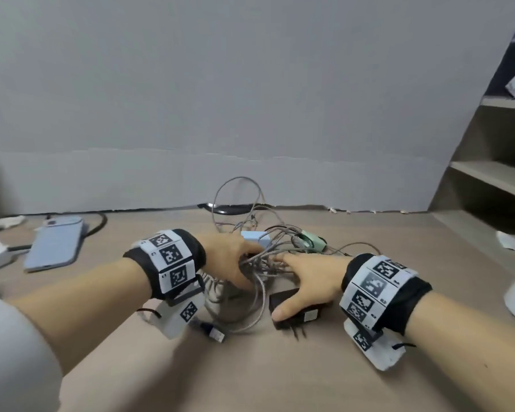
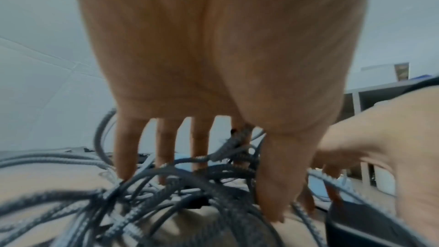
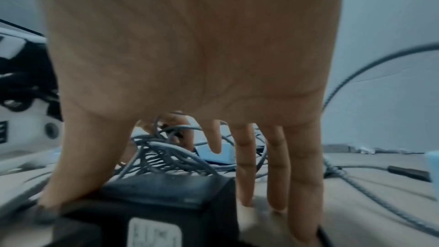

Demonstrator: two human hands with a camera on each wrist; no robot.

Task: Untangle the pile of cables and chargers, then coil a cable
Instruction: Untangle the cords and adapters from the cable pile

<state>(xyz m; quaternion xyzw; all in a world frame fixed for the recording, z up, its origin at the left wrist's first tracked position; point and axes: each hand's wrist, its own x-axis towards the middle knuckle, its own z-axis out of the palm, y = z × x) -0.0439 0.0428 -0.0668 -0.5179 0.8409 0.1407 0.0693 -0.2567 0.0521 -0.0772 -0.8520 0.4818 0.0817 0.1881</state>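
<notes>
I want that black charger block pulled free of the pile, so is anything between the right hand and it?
Nothing visible: the right hand already rests on the black rectangular charger block, thumb on its near edge. Beyond it, grey braided cables lie tangled under the left hand.

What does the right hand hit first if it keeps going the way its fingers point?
Likely the tangle of grey braided cables: the right hand already has fingertips at its edge, with the light-blue charger just behind. Depth is unclear.

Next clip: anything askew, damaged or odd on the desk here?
Only the expected mess: grey braided cables lie knotted around a light blue charger, a green plug and a black adapter lying on its side, prongs pointing sideways. No visible damage or spill. Both wrist views are blurred.
</notes>
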